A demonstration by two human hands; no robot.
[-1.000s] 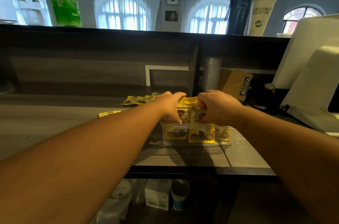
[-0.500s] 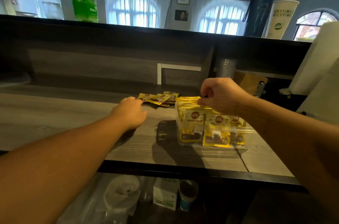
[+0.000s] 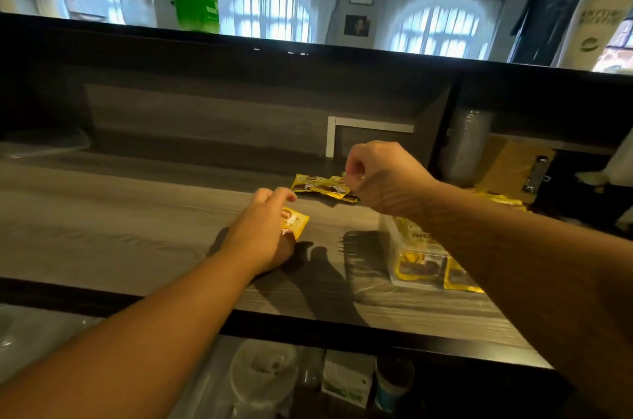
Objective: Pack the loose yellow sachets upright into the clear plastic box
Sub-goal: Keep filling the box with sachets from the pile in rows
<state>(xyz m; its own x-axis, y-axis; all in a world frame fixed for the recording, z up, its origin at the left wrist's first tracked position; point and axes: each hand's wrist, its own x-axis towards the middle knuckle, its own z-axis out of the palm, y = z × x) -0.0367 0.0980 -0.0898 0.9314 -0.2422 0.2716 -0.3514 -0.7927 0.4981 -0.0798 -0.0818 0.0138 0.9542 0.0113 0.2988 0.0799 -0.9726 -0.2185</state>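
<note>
Grey wood-grain tabletop [image 3: 102,213] under a dark raised ledge, arched windows bright behind.

Risks first. Could drop the sachet [image 3: 295,220] on the way across: held only at its near end by the left grip [image 3: 265,230], fingers curled round it, most of the packet sticking out free beyond the fingertips. Could also knock over the upright packets in the clear plastic box [image 3: 416,267], since the right forearm crosses directly above it and hides much of it. Might jam or bend a packet if pushed in flat rather than on end; free room in the box cannot be judged from here.

Pose next. Left arm stretched forward, grip low over the surface, pinching the one sachet. Right grip [image 3: 380,178] raised higher and farther out, knuckles up, fingers curled in; appears to hold nothing, though the fingertips are hidden. Loose pile of yellow sachets [image 3: 322,187] just beside and below the right grip, beyond the left one. Box near the right forearm, to the right of the left grip.
</note>
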